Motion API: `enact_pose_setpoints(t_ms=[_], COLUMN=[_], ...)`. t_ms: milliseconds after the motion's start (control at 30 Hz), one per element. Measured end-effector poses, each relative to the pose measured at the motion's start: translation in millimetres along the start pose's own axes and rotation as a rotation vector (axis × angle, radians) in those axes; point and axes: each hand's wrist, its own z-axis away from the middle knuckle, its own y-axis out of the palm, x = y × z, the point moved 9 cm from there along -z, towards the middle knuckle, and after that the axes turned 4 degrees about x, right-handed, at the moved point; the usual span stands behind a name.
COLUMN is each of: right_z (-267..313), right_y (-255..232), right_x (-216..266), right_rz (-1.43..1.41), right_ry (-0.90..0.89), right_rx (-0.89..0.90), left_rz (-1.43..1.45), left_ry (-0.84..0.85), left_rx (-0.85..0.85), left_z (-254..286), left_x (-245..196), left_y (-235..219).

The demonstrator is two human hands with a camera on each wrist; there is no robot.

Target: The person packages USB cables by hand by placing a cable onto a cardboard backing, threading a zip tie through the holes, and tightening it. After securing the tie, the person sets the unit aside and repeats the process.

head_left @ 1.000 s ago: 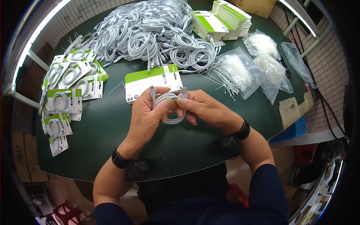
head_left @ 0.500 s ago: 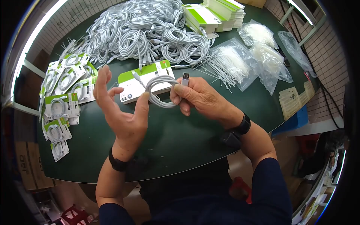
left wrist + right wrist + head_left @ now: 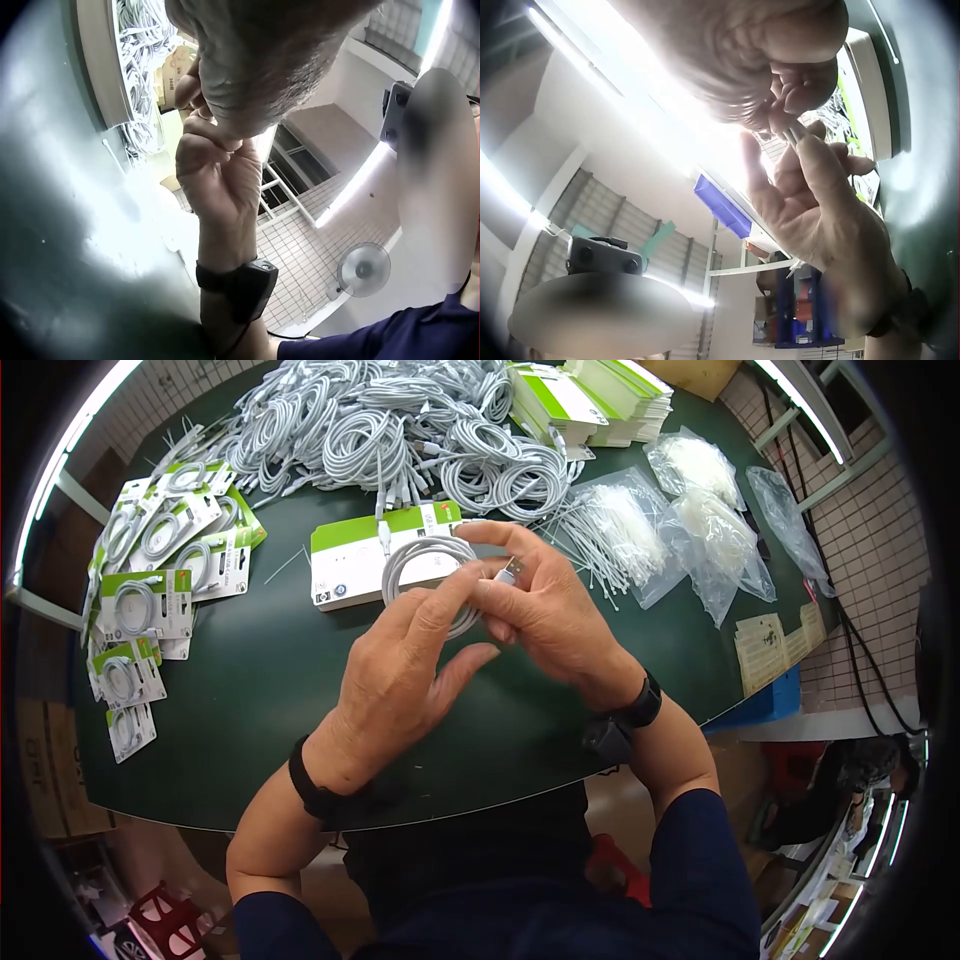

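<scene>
So a coiled white cable (image 3: 425,575) is held up between both hands over the dark green surface (image 3: 250,690), just above a green-and-white packaging card (image 3: 350,560) that's lying flat there. The coil is seen roughly face-on from the head view, its ring tipped up toward the camera and stretched a bit left to right. One metal plug end (image 3: 510,570) sticks out on the right side, pointing up and to the right.

The left hand (image 3: 400,670) is reached in from below, fingers curled, with thumb and forefinger pinched on the coil's lower right edge. The right hand (image 3: 545,610) is arched over from the right, forefinger stretched along the top of the loop and the other fingers curled round the plug end. Both wrists are strapped with black bands. In the wrist views the hands are just seen knuckles-to-knuckles, mostly blown out by light.

Writing on the card can't be read at this size; only small round marks at its lower left are made out. A big heap of loose cables (image 3: 380,430) is piled at the far side, packed cards (image 3: 150,580) are spread on the left, stacked cards (image 3: 590,400) top right, and bags of white ties (image 3: 660,530) on the right.
</scene>
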Motion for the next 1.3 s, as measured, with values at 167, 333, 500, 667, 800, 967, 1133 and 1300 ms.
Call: enact_pose_setpoints(t_ms=[167,333,500,667,800,967,1133,1300], right_z=[-5.6,1.7,26.2,39.0,25.6,25.4,26.8,28.3], right_y=[-4.0,1.4,11.6,47.8,41.8,29.8,24.7,23.6], right_x=[-0.6,11.6,76.2,65.5,36.9,40.2,49.3,55.5], right_rz=[-0.111,-0.044,0.821,1.183,1.282,1.221,0.941,0.888], right_ry=[0.013,-0.01,-0.672,-0.921,-0.623,-0.453,-0.431,-0.428], right_rx=[0.042,0.123,0.021,0.099,0.186,0.348,0.396,0.402], left_rz=[-0.017,0.0,0.027,-0.131,-0.274,-0.344,-0.3,-0.246], left_ry=[0.23,0.189,0.205,0.342,0.427,0.431,0.416,0.445], left_rx=[-0.076,-0.06,-0.03,0.029,0.143,0.214,0.248,0.246], left_z=[-0.5,-5.2,-12.0,-14.0,-8.4,-10.6,-8.8,-9.3], left_x=[-3.3,-3.0,-3.2,-19.9,-32.7,-35.9,-33.4,-37.4], left_y=[-9.6,-17.5,-29.2,-24.4,-10.6,-7.8,-11.5,-18.4])
